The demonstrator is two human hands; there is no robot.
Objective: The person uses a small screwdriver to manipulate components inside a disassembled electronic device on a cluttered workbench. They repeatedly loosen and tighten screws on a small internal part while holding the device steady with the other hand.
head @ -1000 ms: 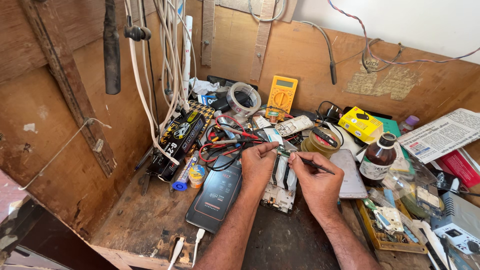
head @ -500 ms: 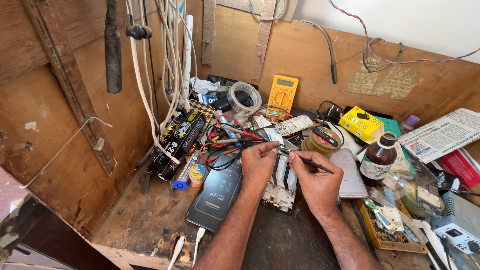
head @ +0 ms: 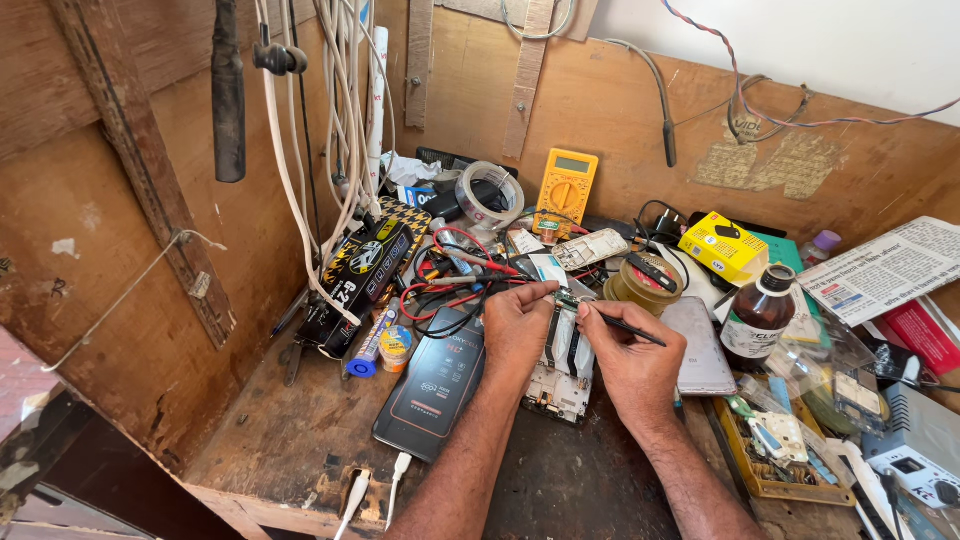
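The left hand (head: 515, 325) presses down on the opened phone frame (head: 565, 365), which lies flat on the wooden bench (head: 270, 450) between both wrists, its fingers closed over the frame's upper edge so the bare board cannot slide. The right hand (head: 630, 350) pinches a thin black tool (head: 625, 325) pen-fashion, tip angled toward the top of the frame near the left fingertips, a grip suited to fine work. A dark phone (head: 435, 385) lies face-up just left of the frame, a yellow multimeter (head: 565, 185) leans against the back wall, and a brown bottle (head: 755, 315) stands to the right
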